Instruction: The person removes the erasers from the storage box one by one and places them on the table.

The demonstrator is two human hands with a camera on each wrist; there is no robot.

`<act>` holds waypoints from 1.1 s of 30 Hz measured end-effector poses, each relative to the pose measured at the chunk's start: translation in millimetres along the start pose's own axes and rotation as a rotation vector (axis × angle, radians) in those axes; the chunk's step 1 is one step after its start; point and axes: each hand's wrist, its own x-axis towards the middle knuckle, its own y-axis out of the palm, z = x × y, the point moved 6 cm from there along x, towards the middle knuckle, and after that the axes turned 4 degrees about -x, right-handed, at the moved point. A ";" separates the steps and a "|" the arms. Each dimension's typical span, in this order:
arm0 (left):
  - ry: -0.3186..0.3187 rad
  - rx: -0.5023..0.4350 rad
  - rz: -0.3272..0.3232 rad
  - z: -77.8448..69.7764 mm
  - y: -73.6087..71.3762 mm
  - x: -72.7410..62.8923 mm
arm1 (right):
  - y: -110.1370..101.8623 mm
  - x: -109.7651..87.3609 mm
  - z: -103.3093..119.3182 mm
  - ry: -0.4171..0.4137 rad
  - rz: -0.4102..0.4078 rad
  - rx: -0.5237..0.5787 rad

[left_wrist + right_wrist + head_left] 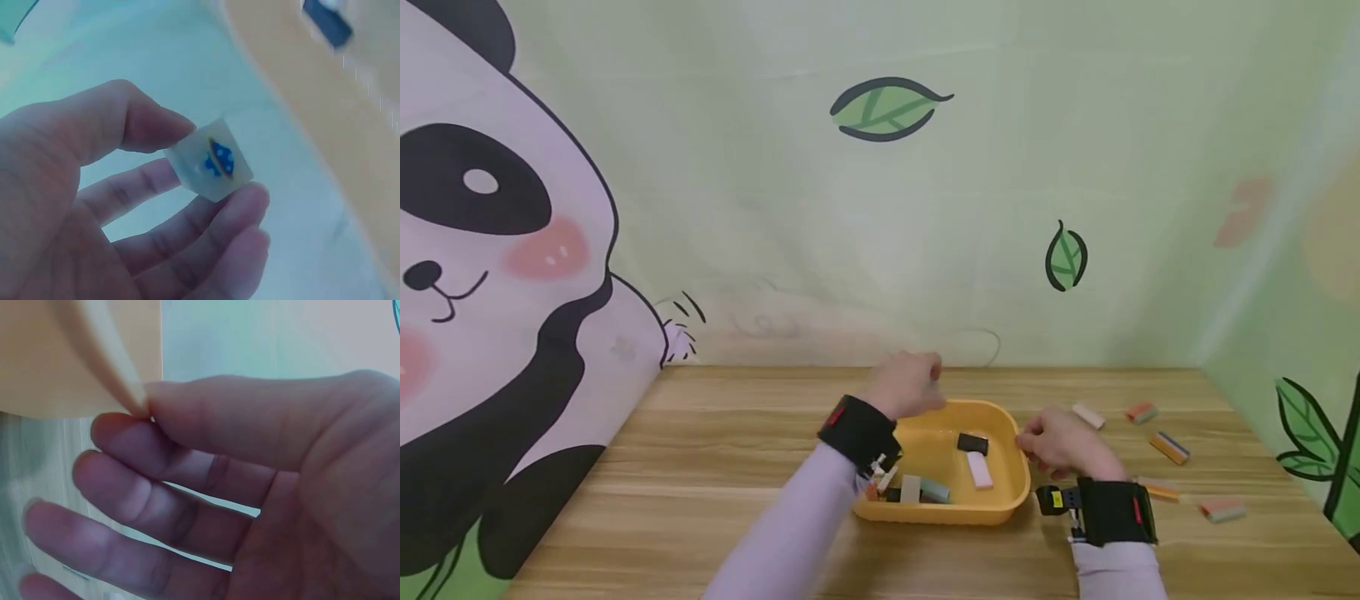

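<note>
My left hand (906, 385) is raised over the back left of a yellow plastic tray (955, 515). In the left wrist view it pinches a small whitish eraser (195, 164) with a blue dotted print between thumb and fingers. On the tray's right side, my right hand (1066, 442) pinches the rim between thumb and forefinger, the other fingers loosely bent below, as the right wrist view shows. Inside the tray lie a black eraser (973, 442), a white eraser (979, 471), a grey block (911, 489) and a blue-grey block (935, 491). The left wrist strap partly hides other small pieces there.
To the right of the tray several erasers lie on the wooden table (737, 500): a white one (1088, 415), a red-and-grey one (1142, 412), an orange-and-blue one (1170, 447) and a pink-and-grey one (1222, 509). A printed cloth (760, 208) hangs behind the table.
</note>
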 end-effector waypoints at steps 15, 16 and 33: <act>-0.208 -0.094 -0.053 137.3 -35.6 -41.7 | -1.0 -0.9 -4.9 -0.021 -0.009 -0.013; -0.226 -0.086 -0.053 144.0 -33.4 -44.2 | -1.1 -0.4 -4.2 -0.026 -0.009 -0.012; -0.315 0.047 -0.075 201.9 7.2 -50.9 | 0.7 -1.9 -0.1 -0.041 -0.021 -0.012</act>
